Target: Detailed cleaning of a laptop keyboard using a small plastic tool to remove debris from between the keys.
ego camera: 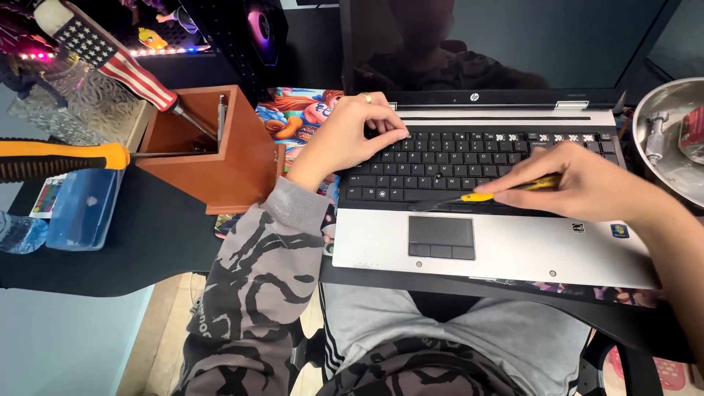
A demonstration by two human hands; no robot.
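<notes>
Right hand was closed around a small yellow-handled tool, pinching it between thumb and fingers so that the dark blade lay almost flat and pointed left along the lowest row of the laptop keyboard, just above the touchpad. Left hand held nothing; it rested fingers-down on the upper left keys, fingertips curled onto the top rows, a ring on one finger. The tool sat well to the right of that hand, with most of the keyboard between them.

The silver-and-black laptop stood open on a black desk, its dark screen tilted back. Beneath its left edge showed a brightly coloured cartoon mat. Left of that stood a brown wooden holder with tool shafts leaning inside, a long orange-handled screwdriver lying across toward it. A metal bowl sat at the far right. Coloured lights glowed along the back.
</notes>
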